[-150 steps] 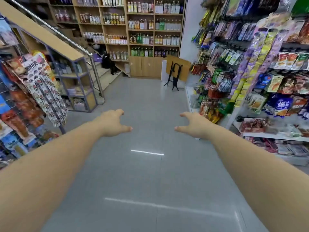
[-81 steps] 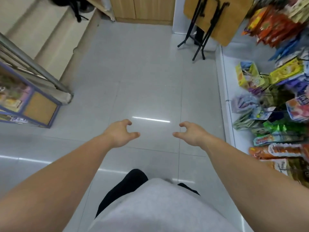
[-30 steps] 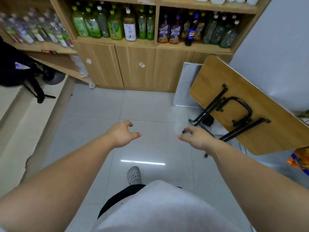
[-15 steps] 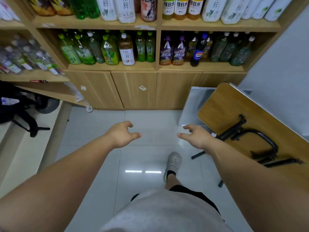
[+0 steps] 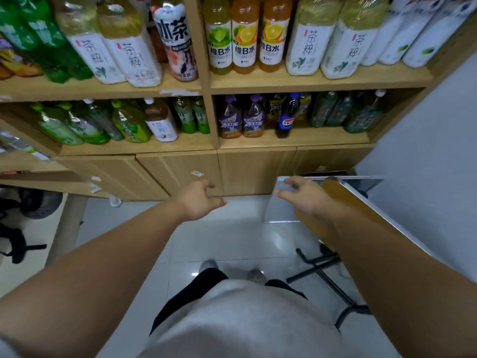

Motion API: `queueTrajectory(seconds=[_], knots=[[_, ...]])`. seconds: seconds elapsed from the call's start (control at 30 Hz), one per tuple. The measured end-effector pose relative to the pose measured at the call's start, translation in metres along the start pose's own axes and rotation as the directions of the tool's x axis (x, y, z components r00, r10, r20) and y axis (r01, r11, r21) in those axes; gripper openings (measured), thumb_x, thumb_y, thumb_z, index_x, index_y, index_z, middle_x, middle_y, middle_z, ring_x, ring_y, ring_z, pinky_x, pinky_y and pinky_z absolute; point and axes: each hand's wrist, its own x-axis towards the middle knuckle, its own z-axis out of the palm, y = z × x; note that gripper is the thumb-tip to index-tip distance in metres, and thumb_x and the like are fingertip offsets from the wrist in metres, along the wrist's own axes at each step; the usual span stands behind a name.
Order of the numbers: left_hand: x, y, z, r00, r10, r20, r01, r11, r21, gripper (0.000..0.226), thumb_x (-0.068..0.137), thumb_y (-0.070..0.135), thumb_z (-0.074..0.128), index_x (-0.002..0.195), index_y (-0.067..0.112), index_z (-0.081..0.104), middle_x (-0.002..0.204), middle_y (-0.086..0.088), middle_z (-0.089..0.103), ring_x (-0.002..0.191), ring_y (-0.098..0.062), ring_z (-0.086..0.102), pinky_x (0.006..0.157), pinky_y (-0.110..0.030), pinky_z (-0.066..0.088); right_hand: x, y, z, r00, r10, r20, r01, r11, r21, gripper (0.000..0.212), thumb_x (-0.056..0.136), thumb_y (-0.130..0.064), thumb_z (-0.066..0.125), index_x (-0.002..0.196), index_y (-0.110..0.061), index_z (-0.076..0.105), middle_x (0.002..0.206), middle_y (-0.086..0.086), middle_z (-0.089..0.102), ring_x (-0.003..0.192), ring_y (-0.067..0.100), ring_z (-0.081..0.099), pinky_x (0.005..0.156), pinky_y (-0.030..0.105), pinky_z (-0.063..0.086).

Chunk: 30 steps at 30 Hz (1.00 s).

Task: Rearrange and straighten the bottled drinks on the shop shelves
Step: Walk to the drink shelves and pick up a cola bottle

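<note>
Wooden shelves (image 5: 304,136) of bottled drinks fill the upper half of the view. The lower shelf holds green tea bottles (image 5: 129,122), two purple-labelled iced tea bottles (image 5: 242,120), a dark cola bottle (image 5: 285,120) and dark green bottles (image 5: 343,112). Above stand white-labelled tea bottles (image 5: 131,47) and three vitamin drink bottles (image 5: 244,37). My left hand (image 5: 198,200) and my right hand (image 5: 300,193) are stretched out below the lower shelf, in front of the cabinet doors. Both have loosely curled fingers and hold nothing.
Closed wooden cabinet doors (image 5: 180,171) sit under the shelves. A folded wooden table (image 5: 361,210) with black metal legs leans at my right, with a grey panel (image 5: 276,205) behind it. A black bag (image 5: 15,228) lies on the steps at left.
I have walked down the aisle up to the drinks shelves, which now loom close. Both hands kept their outstretched, empty pose throughout.
</note>
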Motion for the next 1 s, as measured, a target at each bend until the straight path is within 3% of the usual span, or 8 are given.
queueTrajectory(seconds=[0.2, 0.37, 0.5, 0.6, 0.7, 0.83, 0.93, 1.0], knots=[[0.091, 0.043, -0.027, 0.995, 0.083, 0.06, -0.084, 0.996, 0.002, 0.071, 0.089, 0.05, 0.07, 0.15, 0.02, 0.047, 0.132, -0.013, 0.063, 0.109, -0.025, 0.063, 0.092, -0.034, 0.052, 0.057, -0.019, -0.024, 0.996, 0.08, -0.035, -0.077, 0.993, 0.086, 0.065, 0.094, -0.048, 0.068, 0.149, -0.02, 0.048, 0.152, 0.009, 0.049, 0.134, 0.029, 0.051, 0.108, 0.046, 0.047], [0.161, 0.077, -0.049, 0.978, 0.176, 0.112, -0.182, 0.982, 0.042, 0.073, 0.088, 0.052, 0.071, 0.149, 0.021, 0.046, 0.141, -0.011, 0.057, 0.117, -0.027, 0.061, 0.095, -0.035, 0.052, 0.105, -0.039, -0.051, 0.988, 0.099, -0.116, -0.081, 0.986, 0.146, 0.061, 0.093, -0.043, 0.071, 0.145, -0.017, 0.053, 0.147, 0.004, 0.056, 0.135, 0.025, 0.051, 0.113, 0.04, 0.041], [0.206, 0.111, -0.052, 0.965, 0.237, 0.112, -0.247, 0.966, 0.082, 0.072, 0.089, 0.052, 0.07, 0.149, 0.022, 0.044, 0.145, -0.01, 0.055, 0.122, -0.028, 0.059, 0.097, -0.034, 0.05, 0.146, -0.04, -0.071, 0.981, 0.115, -0.156, -0.087, 0.981, 0.175, 0.056, 0.094, -0.041, 0.069, 0.143, -0.018, 0.055, 0.14, 0.004, 0.06, 0.127, 0.023, 0.056, 0.097, 0.029, 0.04], [0.233, 0.135, -0.041, 0.963, 0.246, 0.108, -0.254, 0.965, 0.061, 0.072, 0.09, 0.049, 0.069, 0.152, 0.023, 0.042, 0.147, -0.007, 0.053, 0.125, -0.026, 0.057, 0.088, -0.027, 0.043, 0.173, -0.028, -0.083, 0.981, 0.129, -0.145, -0.099, 0.976, 0.194, 0.059, 0.094, -0.043, 0.069, 0.147, -0.022, 0.051, 0.144, 0.005, 0.056, 0.125, 0.023, 0.055, 0.094, 0.027, 0.038], [0.261, 0.155, -0.024, 0.969, 0.226, 0.099, -0.231, 0.972, 0.039, 0.074, 0.091, 0.048, 0.069, 0.154, 0.026, 0.039, 0.15, -0.005, 0.051, 0.124, -0.025, 0.059, 0.083, -0.024, 0.04, 0.204, -0.011, -0.093, 0.987, 0.108, -0.12, -0.089, 0.984, 0.157, 0.061, 0.094, -0.045, 0.068, 0.148, -0.025, 0.047, 0.147, 0.006, 0.054, 0.131, 0.025, 0.052, 0.104, 0.033, 0.042], [0.3, 0.174, 0.007, 0.975, 0.221, 0.028, -0.221, 0.975, -0.008, 0.074, 0.09, 0.046, 0.072, 0.152, 0.023, 0.04, 0.149, -0.007, 0.053, 0.128, -0.024, 0.057, 0.093, -0.024, 0.042, 0.246, 0.009, -0.102, 0.992, 0.053, -0.115, -0.037, 0.99, 0.139, 0.062, 0.093, -0.047, 0.068, 0.149, -0.029, 0.047, 0.151, 0.004, 0.05, 0.134, 0.027, 0.051, 0.11, 0.04, 0.044], [0.325, 0.18, 0.03, 0.977, 0.212, -0.013, -0.212, 0.977, -0.014, 0.072, 0.09, 0.042, 0.072, 0.151, 0.021, 0.04, 0.145, -0.009, 0.055, 0.124, -0.027, 0.058, 0.094, -0.027, 0.045, 0.277, 0.018, -0.099, 0.99, -0.015, -0.138, 0.034, 0.99, 0.137, 0.059, 0.093, -0.044, 0.069, 0.147, -0.029, 0.048, 0.148, 0.004, 0.052, 0.131, 0.025, 0.053, 0.107, 0.042, 0.047], [0.338, 0.182, 0.043, 0.973, 0.225, -0.045, -0.226, 0.974, -0.012, 0.071, 0.09, 0.04, 0.073, 0.15, 0.021, 0.04, 0.143, -0.009, 0.056, 0.119, -0.028, 0.06, 0.094, -0.032, 0.049, 0.296, 0.023, -0.095, 0.986, -0.05, -0.156, 0.074, 0.985, 0.153, 0.057, 0.095, -0.039, 0.068, 0.146, -0.026, 0.048, 0.142, 0.004, 0.055, 0.122, 0.023, 0.056, 0.096, 0.033, 0.049]])
